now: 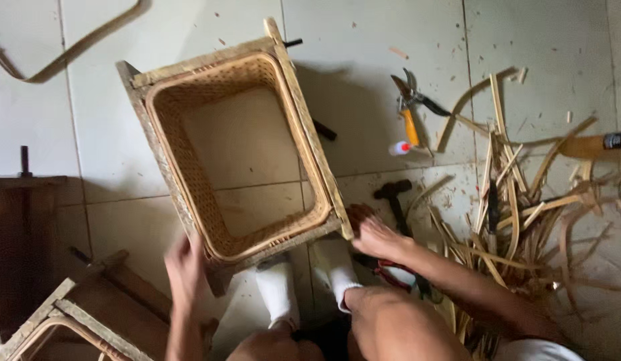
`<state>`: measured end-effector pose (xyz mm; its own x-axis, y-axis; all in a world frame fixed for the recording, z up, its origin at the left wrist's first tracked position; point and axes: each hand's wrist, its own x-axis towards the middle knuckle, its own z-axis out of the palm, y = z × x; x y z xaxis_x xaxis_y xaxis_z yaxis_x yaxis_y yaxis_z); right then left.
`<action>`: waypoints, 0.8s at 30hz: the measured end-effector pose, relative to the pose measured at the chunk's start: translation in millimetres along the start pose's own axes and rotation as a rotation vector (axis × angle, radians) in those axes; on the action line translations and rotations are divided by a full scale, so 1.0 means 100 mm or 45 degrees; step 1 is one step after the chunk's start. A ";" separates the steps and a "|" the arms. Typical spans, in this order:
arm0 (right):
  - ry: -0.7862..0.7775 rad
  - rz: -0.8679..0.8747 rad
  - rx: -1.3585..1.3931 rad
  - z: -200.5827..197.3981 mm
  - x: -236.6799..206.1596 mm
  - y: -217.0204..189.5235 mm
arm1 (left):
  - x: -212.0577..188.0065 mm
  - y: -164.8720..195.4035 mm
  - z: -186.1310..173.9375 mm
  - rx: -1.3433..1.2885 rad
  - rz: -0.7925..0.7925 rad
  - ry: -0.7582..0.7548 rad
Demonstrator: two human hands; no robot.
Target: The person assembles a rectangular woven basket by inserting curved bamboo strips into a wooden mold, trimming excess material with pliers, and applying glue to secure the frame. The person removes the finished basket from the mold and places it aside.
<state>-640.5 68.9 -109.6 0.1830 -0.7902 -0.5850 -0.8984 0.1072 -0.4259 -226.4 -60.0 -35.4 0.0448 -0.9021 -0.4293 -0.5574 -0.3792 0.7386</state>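
Note:
A square wooden frame with a woven rattan lining [237, 144] stands tilted on the tiled floor, open through the middle. My left hand [185, 269] grips its near left corner. My right hand [376, 235] rests at its near right corner, fingers on the wood. My two feet in white socks [304, 281] sit just below the frame's near edge.
A hammer [393, 198], orange-handled pliers [409, 110] and a small white bottle [399, 148] lie to the right. A heap of cut rattan strips [524, 214] covers the floor at right. Another wooden frame [63, 321] lies at lower left, a dark wooden piece [20, 234] at left.

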 end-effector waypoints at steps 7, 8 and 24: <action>0.207 0.010 0.059 0.12 0.35 0.18 | -0.94 -0.64 0.65 -0.228 0.295 0.125; 0.257 0.007 0.232 0.11 0.33 0.17 | -0.88 -0.70 0.67 -0.140 0.106 0.143; 0.123 0.033 -0.070 0.23 0.20 0.33 | -0.78 -1.14 0.65 0.306 0.313 0.309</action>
<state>-657.3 70.8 -151.3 0.1224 -0.8424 -0.5247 -0.9235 0.0971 -0.3712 -220.5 66.8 -120.3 0.0643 -0.9930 -0.0994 -0.7523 -0.1137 0.6489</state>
